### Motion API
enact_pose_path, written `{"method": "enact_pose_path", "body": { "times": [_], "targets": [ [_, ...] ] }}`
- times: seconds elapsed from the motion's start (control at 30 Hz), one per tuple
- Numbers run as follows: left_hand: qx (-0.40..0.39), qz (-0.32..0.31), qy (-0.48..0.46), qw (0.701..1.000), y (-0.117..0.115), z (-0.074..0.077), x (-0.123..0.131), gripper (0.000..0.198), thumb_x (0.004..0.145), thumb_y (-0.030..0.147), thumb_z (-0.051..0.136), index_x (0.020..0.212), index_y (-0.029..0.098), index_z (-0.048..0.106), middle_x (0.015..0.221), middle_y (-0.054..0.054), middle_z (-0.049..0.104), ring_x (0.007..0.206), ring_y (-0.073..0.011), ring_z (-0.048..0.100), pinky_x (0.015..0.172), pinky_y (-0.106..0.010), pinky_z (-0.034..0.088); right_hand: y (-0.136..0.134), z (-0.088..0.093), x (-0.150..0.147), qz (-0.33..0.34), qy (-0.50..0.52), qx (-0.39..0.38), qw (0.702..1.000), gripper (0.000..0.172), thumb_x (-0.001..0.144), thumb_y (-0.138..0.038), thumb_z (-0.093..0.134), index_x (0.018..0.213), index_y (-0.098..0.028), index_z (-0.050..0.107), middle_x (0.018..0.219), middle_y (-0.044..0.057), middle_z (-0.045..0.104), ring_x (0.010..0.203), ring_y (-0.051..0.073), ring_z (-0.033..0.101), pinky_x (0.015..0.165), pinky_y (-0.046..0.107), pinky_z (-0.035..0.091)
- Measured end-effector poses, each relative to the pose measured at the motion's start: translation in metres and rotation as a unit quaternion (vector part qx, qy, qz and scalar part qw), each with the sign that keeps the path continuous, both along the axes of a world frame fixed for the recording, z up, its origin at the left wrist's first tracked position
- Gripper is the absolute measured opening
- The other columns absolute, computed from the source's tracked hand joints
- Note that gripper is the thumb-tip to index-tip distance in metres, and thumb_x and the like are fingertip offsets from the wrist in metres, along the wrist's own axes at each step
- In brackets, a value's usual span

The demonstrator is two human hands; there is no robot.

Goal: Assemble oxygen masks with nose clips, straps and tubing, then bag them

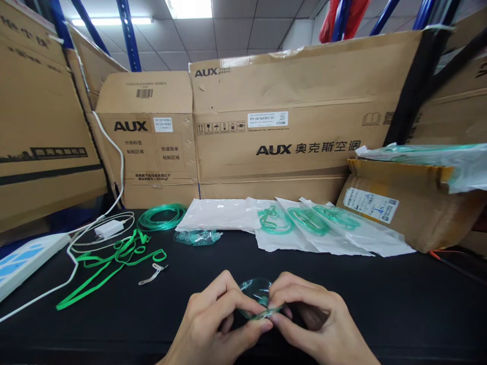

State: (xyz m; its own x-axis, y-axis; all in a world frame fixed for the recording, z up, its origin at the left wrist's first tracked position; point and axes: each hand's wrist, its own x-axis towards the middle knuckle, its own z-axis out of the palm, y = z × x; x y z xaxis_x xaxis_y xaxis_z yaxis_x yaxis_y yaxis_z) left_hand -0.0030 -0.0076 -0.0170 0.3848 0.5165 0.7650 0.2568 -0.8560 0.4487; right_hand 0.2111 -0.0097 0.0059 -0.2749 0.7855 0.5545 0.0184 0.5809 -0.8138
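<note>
Between both hands, low in the middle of the head view, is a clear green-tinted plastic oxygen mask [255,287]. My left hand [222,319] pinches its near rim between thumb and fingers. From the other side my right hand [310,314] pinches the same rim, its fingertips almost meeting those of the left. Fingers cover much of the mask's near edge. Farther left on the black table [190,284] lie green elastic straps [110,268] and a small metal strip [152,274].
A coil of green tubing [162,217] and a small clear bag of parts [198,237] lie behind. White packets [279,225] with green tubing line the back right. A power strip [30,261] and a white adapter [109,228] are at left. Cardboard boxes [297,121] wall the back.
</note>
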Motion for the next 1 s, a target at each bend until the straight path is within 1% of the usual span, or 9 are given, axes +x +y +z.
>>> {"method": "enact_pose_path", "body": {
  "times": [0.13, 0.23, 0.4, 0.5, 0.63, 0.73, 0.87, 0.93, 1.0],
  "targets": [
    [0.023, 0.004, 0.005, 1.000, 0.000, 0.002, 0.000, 0.010, 0.098, 0.016, 0.074, 0.107, 0.019, 0.071, 0.087, 0.002, 0.055, 0.047, -0.0052, 0.039, 0.039, -0.021, 0.031, 0.000, -0.002, 0.001, 0.018, -0.005, -0.019, 1.000, 0.016, 0.083, -0.009, 0.075, 0.082, -0.024, 0.079, 0.082, 0.001, 0.070, 0.071, 0.014, 0.058, 0.062, 0.024, 0.045],
    [0.049, 0.016, 0.015, 0.999, -0.001, 0.007, 0.002, 0.007, 0.098, 0.016, 0.073, 0.104, 0.019, 0.071, 0.086, 0.001, 0.058, 0.045, -0.0059, 0.039, 0.038, -0.022, 0.033, -0.001, -0.003, 0.001, 0.030, -0.009, -0.040, 0.999, 0.013, 0.085, -0.010, 0.074, 0.083, -0.023, 0.075, 0.083, 0.000, 0.067, 0.074, 0.015, 0.058, 0.067, 0.025, 0.046],
    [0.119, 0.021, 0.009, 0.993, -0.002, 0.015, 0.005, 0.009, 0.095, 0.013, 0.075, 0.102, 0.018, 0.071, 0.082, 0.000, 0.064, 0.049, -0.0082, 0.049, 0.038, -0.017, 0.041, -0.004, -0.003, 0.005, 0.074, -0.014, -0.069, 0.995, 0.012, 0.088, -0.011, 0.071, 0.086, -0.023, 0.071, 0.089, 0.002, 0.066, 0.083, 0.017, 0.062, 0.075, 0.027, 0.049],
    [0.124, 0.019, 0.026, 0.992, -0.002, 0.012, 0.002, 0.016, 0.094, 0.016, 0.078, 0.106, 0.019, 0.069, 0.089, -0.002, 0.067, 0.057, -0.0089, 0.059, 0.047, -0.016, 0.050, -0.006, -0.002, 0.007, 0.095, -0.010, -0.070, 0.993, 0.010, 0.092, -0.014, 0.070, 0.086, -0.023, 0.069, 0.091, 0.002, 0.066, 0.085, 0.018, 0.063, 0.078, 0.028, 0.049],
    [0.090, 0.005, 0.036, 0.995, -0.002, 0.012, -0.003, 0.028, 0.095, 0.034, 0.080, 0.115, 0.022, 0.065, 0.100, -0.004, 0.067, 0.071, -0.0123, 0.068, 0.056, -0.018, 0.057, -0.009, 0.002, 0.007, 0.130, 0.002, -0.065, 0.989, 0.007, 0.095, -0.029, 0.073, 0.091, -0.024, 0.070, 0.094, 0.004, 0.065, 0.090, 0.020, 0.064, 0.083, 0.031, 0.050],
    [0.089, 0.015, 0.025, 0.996, -0.002, 0.019, -0.003, 0.017, 0.099, 0.035, 0.074, 0.109, 0.023, 0.066, 0.101, -0.004, 0.067, 0.082, -0.0152, 0.072, 0.065, -0.020, 0.060, -0.010, 0.003, 0.006, 0.132, 0.004, -0.067, 0.989, 0.016, 0.093, -0.038, 0.078, 0.097, -0.025, 0.071, 0.098, 0.004, 0.066, 0.094, 0.021, 0.065, 0.085, 0.032, 0.050],
    [0.127, 0.020, 0.012, 0.992, 0.001, 0.026, 0.000, 0.019, 0.099, 0.038, 0.075, 0.097, 0.020, 0.067, 0.100, -0.005, 0.072, 0.093, -0.0167, 0.072, 0.084, -0.025, 0.060, -0.007, -0.001, 0.005, 0.129, 0.015, -0.044, 0.991, 0.013, 0.088, -0.034, 0.084, 0.093, -0.026, 0.076, 0.095, 0.004, 0.069, 0.091, 0.020, 0.067, 0.084, 0.032, 0.051],
    [0.123, -0.003, 0.013, 0.992, 0.004, 0.023, 0.000, 0.020, 0.099, 0.038, 0.074, 0.096, 0.020, 0.066, 0.101, -0.005, 0.074, 0.103, -0.0188, 0.072, 0.095, -0.028, 0.058, -0.005, -0.002, 0.005, 0.129, 0.012, -0.031, 0.991, 0.008, 0.088, -0.031, 0.085, 0.092, -0.026, 0.079, 0.094, 0.005, 0.070, 0.091, 0.020, 0.068, 0.083, 0.032, 0.052],
    [0.102, -0.046, 0.003, 0.994, 0.006, 0.019, 0.001, 0.018, 0.102, 0.037, 0.070, 0.098, 0.020, 0.065, 0.102, -0.005, 0.075, 0.111, -0.0196, 0.072, 0.103, -0.030, 0.055, -0.003, -0.002, 0.005, 0.121, 0.007, -0.026, 0.992, 0.005, 0.089, -0.030, 0.084, 0.091, -0.026, 0.082, 0.092, 0.005, 0.071, 0.090, 0.020, 0.068, 0.080, 0.031, 0.053]
  ]
}}
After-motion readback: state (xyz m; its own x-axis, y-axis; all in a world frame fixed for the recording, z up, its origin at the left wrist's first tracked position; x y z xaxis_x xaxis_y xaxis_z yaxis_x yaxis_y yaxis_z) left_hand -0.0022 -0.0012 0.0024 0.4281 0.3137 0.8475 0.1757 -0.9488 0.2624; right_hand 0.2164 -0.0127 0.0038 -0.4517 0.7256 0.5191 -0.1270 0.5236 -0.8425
